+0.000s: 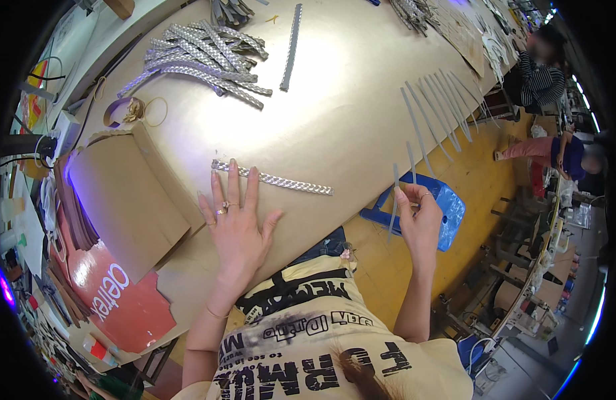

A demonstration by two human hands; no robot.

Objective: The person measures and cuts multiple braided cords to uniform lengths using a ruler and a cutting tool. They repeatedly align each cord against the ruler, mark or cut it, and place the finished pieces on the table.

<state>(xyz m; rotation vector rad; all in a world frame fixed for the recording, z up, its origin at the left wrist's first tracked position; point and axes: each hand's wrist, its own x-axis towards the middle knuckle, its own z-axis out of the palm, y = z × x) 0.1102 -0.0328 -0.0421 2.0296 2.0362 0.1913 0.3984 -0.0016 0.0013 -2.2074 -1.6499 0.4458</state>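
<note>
My left hand [238, 223] lies flat on the table with its fingers spread. Its fingertips rest at the left part of a silver braided strip [294, 184], which lies nearly level across the tabletop. Out past the table's right edge, my right hand [420, 217] pinches a thin grey strip [395, 180] between thumb and fingers; the strip stands roughly upright in the view. Several similar thin grey strips [421, 127] hang in a row along the table edge beyond it.
A pile of silver braided strips [201, 60] lies at the far left, with a single strip [291, 47] beside it. Brown card [131, 193] and a red sheet [114, 293] sit at the left. A blue plastic stool [448, 213] stands below my right hand. Two people [568, 157] are at the right.
</note>
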